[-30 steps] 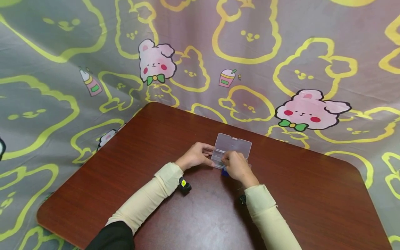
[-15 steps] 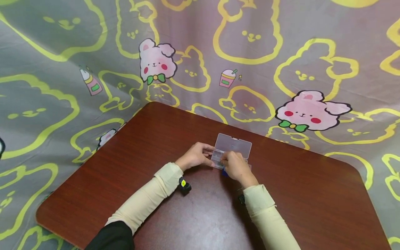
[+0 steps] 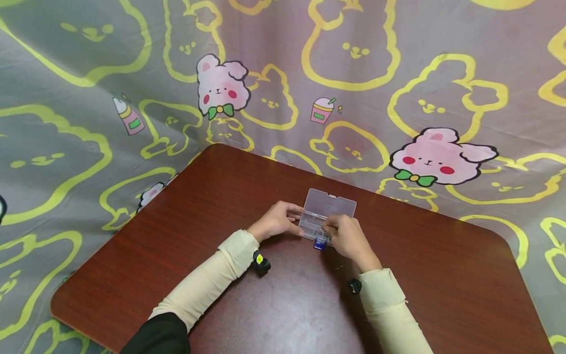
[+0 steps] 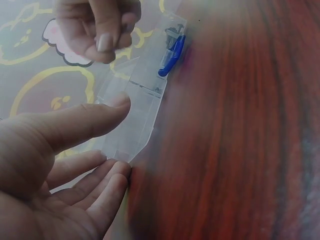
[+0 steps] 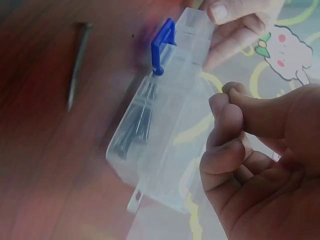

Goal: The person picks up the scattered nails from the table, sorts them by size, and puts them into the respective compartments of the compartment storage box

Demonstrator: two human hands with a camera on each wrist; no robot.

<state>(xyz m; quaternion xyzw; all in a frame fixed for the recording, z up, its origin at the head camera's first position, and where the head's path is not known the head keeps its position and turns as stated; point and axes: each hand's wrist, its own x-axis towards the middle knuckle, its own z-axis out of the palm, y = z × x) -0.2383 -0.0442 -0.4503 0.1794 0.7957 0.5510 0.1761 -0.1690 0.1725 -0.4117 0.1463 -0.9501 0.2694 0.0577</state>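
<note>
A clear plastic compartment box (image 3: 311, 223) stands on the table with its lid (image 3: 330, 205) raised at the back. My left hand (image 3: 278, 220) holds its left end between thumb and fingers. A blue latch (image 5: 161, 47) hangs open at the front side. Several dark nails (image 5: 134, 122) lie in one compartment, seen through the wall in the right wrist view. My right hand (image 3: 349, 237) hovers over the right part of the box, fingers curled and thumb against the index finger, with nothing showing between them. A loose nail (image 5: 78, 67) lies on the table in front of the box.
The brown wooden table (image 3: 247, 172) has rounded corners. A patterned curtain (image 3: 283, 59) hangs close behind its back and left edges. A small clear tab (image 5: 135, 200) sticks out from the box's front. Black wrist devices (image 3: 262, 263) sit by both cuffs.
My right hand has drawn back to the right from inside the box, uncovering the blue latch and the front compartment. The left hand and the box stay where they were.
</note>
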